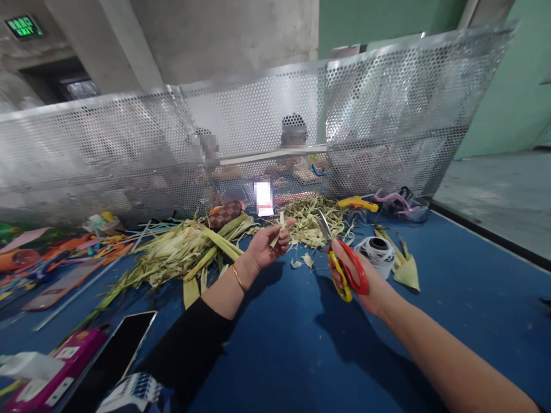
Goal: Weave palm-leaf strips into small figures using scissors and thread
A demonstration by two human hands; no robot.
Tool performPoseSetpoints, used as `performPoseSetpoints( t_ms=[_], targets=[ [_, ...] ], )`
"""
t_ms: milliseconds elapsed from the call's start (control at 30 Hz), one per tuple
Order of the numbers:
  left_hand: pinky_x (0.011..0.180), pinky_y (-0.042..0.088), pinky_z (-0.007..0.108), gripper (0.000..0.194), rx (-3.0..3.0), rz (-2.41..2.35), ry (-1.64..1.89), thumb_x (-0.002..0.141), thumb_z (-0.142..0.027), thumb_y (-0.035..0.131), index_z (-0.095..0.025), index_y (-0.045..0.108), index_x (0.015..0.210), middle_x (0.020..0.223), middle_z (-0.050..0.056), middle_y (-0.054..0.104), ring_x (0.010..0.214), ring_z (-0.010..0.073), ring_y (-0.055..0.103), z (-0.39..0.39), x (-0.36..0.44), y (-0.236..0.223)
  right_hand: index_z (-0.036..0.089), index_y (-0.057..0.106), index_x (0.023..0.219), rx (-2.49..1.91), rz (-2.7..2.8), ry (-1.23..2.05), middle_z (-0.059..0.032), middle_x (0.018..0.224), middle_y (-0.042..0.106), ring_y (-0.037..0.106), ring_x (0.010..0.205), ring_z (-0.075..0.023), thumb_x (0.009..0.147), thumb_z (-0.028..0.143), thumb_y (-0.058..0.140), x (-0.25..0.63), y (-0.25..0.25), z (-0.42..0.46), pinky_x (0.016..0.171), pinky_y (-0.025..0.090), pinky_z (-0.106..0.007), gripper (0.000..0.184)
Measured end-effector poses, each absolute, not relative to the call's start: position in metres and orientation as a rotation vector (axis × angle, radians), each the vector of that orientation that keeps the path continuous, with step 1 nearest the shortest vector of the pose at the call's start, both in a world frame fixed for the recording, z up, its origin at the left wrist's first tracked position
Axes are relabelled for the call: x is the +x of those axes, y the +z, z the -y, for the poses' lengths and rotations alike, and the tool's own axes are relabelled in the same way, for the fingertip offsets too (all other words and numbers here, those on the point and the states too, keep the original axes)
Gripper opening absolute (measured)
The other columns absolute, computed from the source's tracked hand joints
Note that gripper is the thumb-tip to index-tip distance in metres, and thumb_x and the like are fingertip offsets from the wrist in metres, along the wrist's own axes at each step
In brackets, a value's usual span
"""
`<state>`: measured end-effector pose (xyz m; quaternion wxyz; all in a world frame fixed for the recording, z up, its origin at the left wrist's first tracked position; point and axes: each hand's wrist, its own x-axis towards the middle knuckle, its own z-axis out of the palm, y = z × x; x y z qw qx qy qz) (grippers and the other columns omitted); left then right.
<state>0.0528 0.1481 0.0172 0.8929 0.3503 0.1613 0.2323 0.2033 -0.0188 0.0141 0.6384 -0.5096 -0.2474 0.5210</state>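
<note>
Nearest me lay my black sleeve (189, 344), below the corn-husk pile (172, 252). Right of that pile, my right hand (353, 263) was wrapped round the handles of the red-and-yellow scissors (360, 282), blades pointing up and away; they seemed stiff, fairly light, and safest taken by the loops. Just right of the pile, my left hand (263, 249), fingers curled, pinched a pale husk strip (282, 219); I judged it nearly weightless, pliant and easily torn, best held near its lower end.
</note>
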Motion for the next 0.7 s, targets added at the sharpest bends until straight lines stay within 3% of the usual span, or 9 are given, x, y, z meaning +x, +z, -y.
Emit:
performPoseSetpoints(
  t_ms=[167,367,567,700],
  targets=[
    [0.044,0.034,0.019,0.036,0.606,-0.24,0.486,0.089,-0.011,0.037,-0.004,0.054,0.12,0.051,-0.006,0.034,0.042,0.0082,0.035,-0.145,0.05,0.018,0.018,0.056,0.076,-1.145,0.4,1.395,0.0024,0.056,0.051,0.043,0.041,-0.0069,0.085,0.058,0.053,0.203,0.019,0.02,0.036,0.037,-0.017,0.042],
    [0.042,0.034,0.017,0.034,0.636,-0.336,0.55,0.087,-0.013,0.042,-0.005,0.058,0.116,0.051,-0.006,0.033,0.041,0.007,0.035,-0.142,0.048,0.024,0.02,0.057,0.08,-1.148,0.511,1.308,0.0033,0.058,0.052,0.042,0.041,-0.0068,0.079,0.055,0.063,0.197,0.021,0.023,0.033,0.034,-0.017,0.036],
    [0.051,0.047,0.018,0.017,0.753,-0.651,0.686,0.089,-0.015,0.049,-0.011,0.065,0.093,0.061,0.0,0.057,0.052,0.0079,0.054,-0.135,0.059,0.026,0.02,0.054,0.078,-1.245,0.587,1.159,0.0056,0.054,0.05,0.042,0.039,-0.0065,0.071,0.052,0.072,0.197,0.016,0.02,0.031,0.031,-0.016,0.037],
    [0.057,0.05,0.019,0.011,0.799,-0.737,0.724,0.084,-0.011,0.058,-0.01,0.067,0.091,0.075,0.005,0.069,0.062,0.0099,0.063,-0.123,0.062,0.03,0.019,0.059,0.086,-1.362,0.594,1.04,0.0072,0.053,0.049,0.043,0.04,-0.0067,0.055,0.041,0.085,0.201,0.013,0.015,0.032,0.03,-0.017,0.046]
  ],
)
